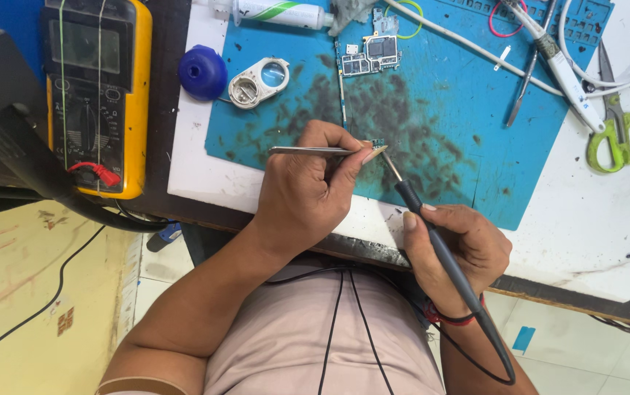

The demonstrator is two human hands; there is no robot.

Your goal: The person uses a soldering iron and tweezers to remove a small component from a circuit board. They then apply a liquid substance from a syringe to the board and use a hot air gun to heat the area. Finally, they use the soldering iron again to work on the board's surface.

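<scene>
My left hand grips metal tweezers whose tips pinch a tiny green component just above the stained blue work mat. My right hand holds a black soldering iron like a pen. Its thin metal tip meets the component at the tweezer tips. The iron's black cord runs down past my wrist.
A phone circuit board lies at the mat's top. Beside the mat are a round loupe, a blue cap, a white tube and a yellow multimeter. Spare tweezers, a white cable and green-handled scissors lie at right.
</scene>
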